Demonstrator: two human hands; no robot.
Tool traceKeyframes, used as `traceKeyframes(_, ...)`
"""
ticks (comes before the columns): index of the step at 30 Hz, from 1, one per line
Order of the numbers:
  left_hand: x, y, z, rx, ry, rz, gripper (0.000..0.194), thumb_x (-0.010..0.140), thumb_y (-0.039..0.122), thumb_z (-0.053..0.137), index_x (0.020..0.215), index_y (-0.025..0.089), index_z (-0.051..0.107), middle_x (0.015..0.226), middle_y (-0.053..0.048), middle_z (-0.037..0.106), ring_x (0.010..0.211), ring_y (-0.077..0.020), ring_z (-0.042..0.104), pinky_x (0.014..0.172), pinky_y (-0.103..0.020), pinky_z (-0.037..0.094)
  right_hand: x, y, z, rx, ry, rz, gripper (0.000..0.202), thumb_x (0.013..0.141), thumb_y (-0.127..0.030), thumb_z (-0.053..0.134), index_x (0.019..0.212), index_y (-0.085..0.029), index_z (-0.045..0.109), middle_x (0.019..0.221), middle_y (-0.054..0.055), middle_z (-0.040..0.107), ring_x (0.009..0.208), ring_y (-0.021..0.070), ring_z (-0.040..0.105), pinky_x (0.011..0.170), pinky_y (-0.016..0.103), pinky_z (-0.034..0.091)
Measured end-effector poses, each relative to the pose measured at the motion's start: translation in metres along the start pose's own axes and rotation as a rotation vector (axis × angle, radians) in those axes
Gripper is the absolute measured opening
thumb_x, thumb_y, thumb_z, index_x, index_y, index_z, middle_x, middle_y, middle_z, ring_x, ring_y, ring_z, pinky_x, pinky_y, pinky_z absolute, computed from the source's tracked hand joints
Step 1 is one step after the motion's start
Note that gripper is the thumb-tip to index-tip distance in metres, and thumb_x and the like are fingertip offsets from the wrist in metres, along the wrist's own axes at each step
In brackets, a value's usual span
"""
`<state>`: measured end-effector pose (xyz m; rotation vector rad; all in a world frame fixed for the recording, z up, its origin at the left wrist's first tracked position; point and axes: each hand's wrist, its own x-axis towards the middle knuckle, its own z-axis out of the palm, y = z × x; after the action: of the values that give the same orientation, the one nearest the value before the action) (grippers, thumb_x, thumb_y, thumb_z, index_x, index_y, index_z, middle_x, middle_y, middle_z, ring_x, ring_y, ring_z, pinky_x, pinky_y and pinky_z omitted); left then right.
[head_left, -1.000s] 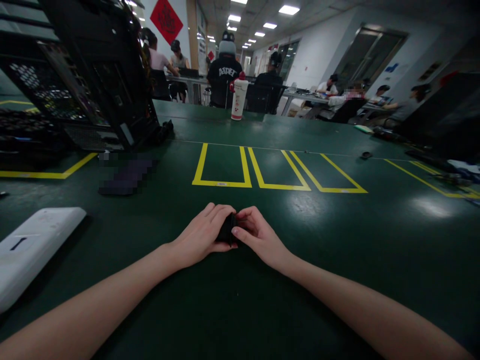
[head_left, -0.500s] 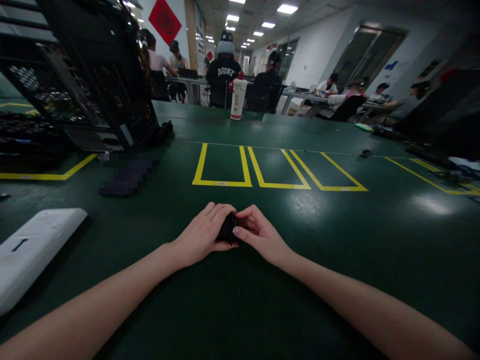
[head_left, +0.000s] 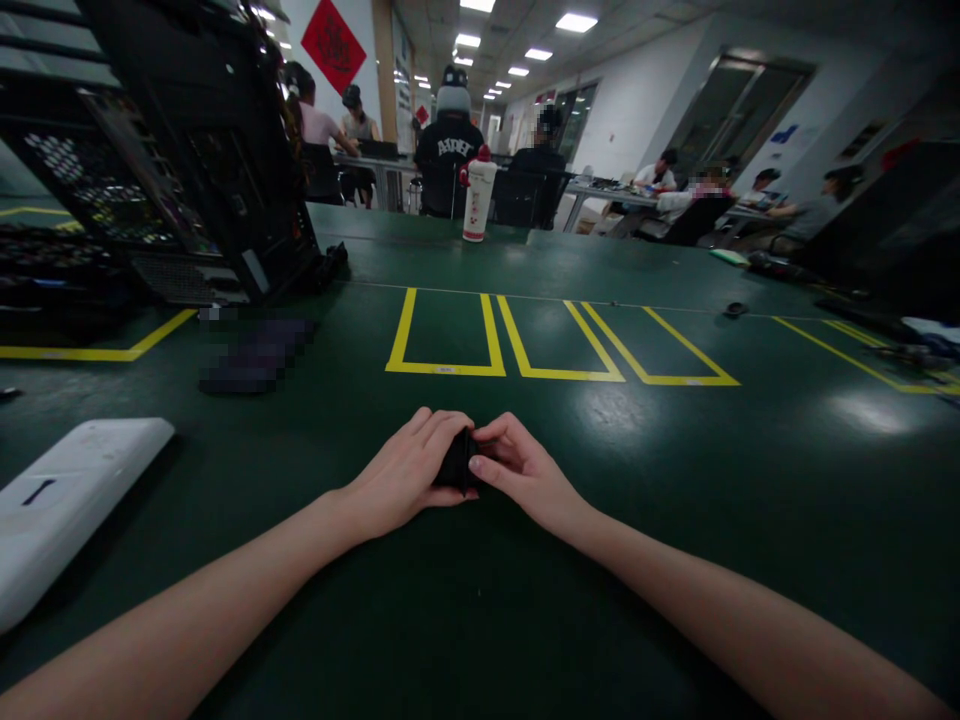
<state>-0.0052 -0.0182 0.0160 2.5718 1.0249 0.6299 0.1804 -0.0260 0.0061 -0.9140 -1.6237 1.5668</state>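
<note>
A small black object [head_left: 455,462] is held between my two hands, low over the green table [head_left: 480,620] or resting on it; which of these I cannot tell. My left hand [head_left: 409,468] wraps round its left side, fingers over the top and thumb beneath. From the right, my right hand [head_left: 525,470] pinches its edge with curled fingers and thumb. Much of the object is hidden by the fingers. Beyond the hands, yellow tape outlines [head_left: 445,370] mark the tabletop.
At left stand an open black computer case [head_left: 225,180], a dark pouch-like item [head_left: 255,357] and a white device [head_left: 75,500]. A white bottle [head_left: 478,205] with a red lid stands at the far edge. Several people sit at tables behind. Dark equipment lies at right.
</note>
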Motion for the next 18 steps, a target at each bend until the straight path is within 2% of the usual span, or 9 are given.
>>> traceKeyframes(3, 0.0001, 0.0001, 0.0, -0.005, 0.001, -0.003, 0.052, 0.074, 0.03, 0.065, 0.116, 0.019, 0.036, 0.111, -0.007, 0.05, 0.089, -0.0208, 0.047, 0.074, -0.033, 0.043, 0.002, 0.0003, 0.0004, -0.035, 0.036, 0.016, 0.024, 0.079, -0.027, 0.058, 0.098, -0.022, 0.045, 0.099, 0.002, 0.053, 0.094, 0.0156, 0.054, 0.081, 0.034, 0.047)
traceKeyframes(6, 0.0002, 0.0, 0.0002, -0.001, -0.026, -0.021, 0.051, 0.075, 0.03, 0.064, 0.116, 0.018, 0.036, 0.111, -0.008, 0.049, 0.09, -0.0209, 0.047, 0.075, -0.034, 0.043, 0.0018, 0.0003, -0.0006, -0.054, 0.014, 0.038, 0.026, 0.079, -0.027, 0.057, 0.101, -0.021, 0.045, 0.101, 0.003, 0.053, 0.098, 0.0163, 0.053, 0.086, 0.036, 0.046)
traceKeyframes(11, -0.0006, -0.0003, 0.0007, 0.025, -0.007, -0.011, 0.052, 0.073, 0.027, 0.065, 0.115, 0.018, 0.036, 0.111, -0.008, 0.049, 0.089, -0.0211, 0.047, 0.076, -0.035, 0.043, 0.0001, 0.0002, -0.0015, 0.029, -0.077, -0.005, 0.028, 0.075, -0.024, 0.061, 0.096, -0.022, 0.043, 0.101, 0.001, 0.05, 0.093, 0.0148, 0.054, 0.078, 0.033, 0.048)
traceKeyframes(15, -0.0012, 0.0003, -0.0006, 0.016, -0.001, 0.017, 0.053, 0.074, 0.03, 0.065, 0.116, 0.02, 0.035, 0.112, -0.008, 0.049, 0.09, -0.0216, 0.048, 0.077, -0.036, 0.043, 0.0021, 0.0021, -0.0009, 0.006, -0.002, -0.018, 0.018, 0.079, -0.029, 0.057, 0.09, -0.021, 0.045, 0.09, -0.001, 0.052, 0.085, 0.0129, 0.054, 0.074, 0.029, 0.047)
traceKeyframes(18, -0.001, -0.0003, -0.0001, 0.01, -0.002, 0.015, 0.053, 0.074, 0.031, 0.065, 0.117, 0.02, 0.035, 0.112, -0.008, 0.049, 0.091, -0.0219, 0.048, 0.077, -0.036, 0.043, 0.0035, 0.0027, -0.0002, -0.019, 0.03, -0.005, 0.018, 0.079, -0.03, 0.057, 0.091, -0.021, 0.046, 0.092, 0.0, 0.053, 0.088, 0.0138, 0.054, 0.078, 0.031, 0.046)
